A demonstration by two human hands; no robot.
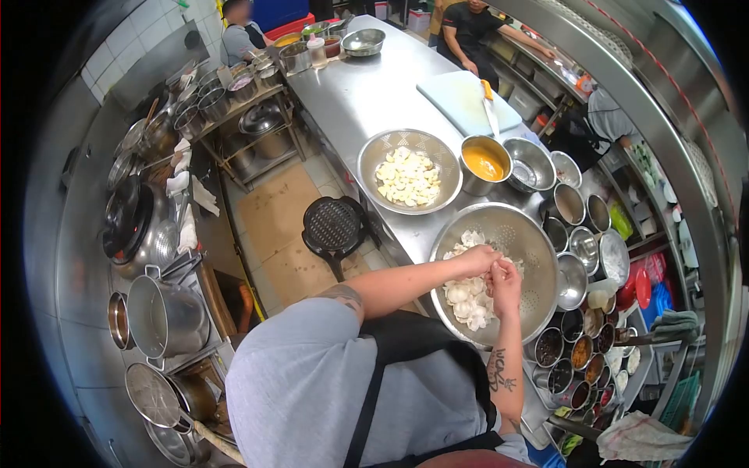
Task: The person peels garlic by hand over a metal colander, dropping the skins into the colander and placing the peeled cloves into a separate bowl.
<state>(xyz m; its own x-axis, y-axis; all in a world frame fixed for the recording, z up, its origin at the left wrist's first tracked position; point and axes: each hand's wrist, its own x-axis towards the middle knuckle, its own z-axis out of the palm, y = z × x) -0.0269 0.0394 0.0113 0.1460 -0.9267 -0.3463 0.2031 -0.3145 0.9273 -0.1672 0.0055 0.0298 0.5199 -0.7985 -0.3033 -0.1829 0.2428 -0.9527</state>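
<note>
My left hand (477, 261) and my right hand (505, 282) meet above a large perforated metal colander (538, 269). Both have their fingers pinched together; whatever they hold between them is too small to make out. Whole garlic bulbs (468, 300) and papery skins lie in the colander beneath and beside the hands. Just beyond it, a second perforated bowl (370, 168) holds a pile of pale peeled cloves (408, 176).
A pot of orange liquid (485, 164), a light cutting board (456, 101) and an orange-handled knife (490, 109) stand beyond the colander. Metal bowls (572, 273) and sauce containers (548, 347) crowd the right. Stockpot (160, 316) at left. Two people are farther back.
</note>
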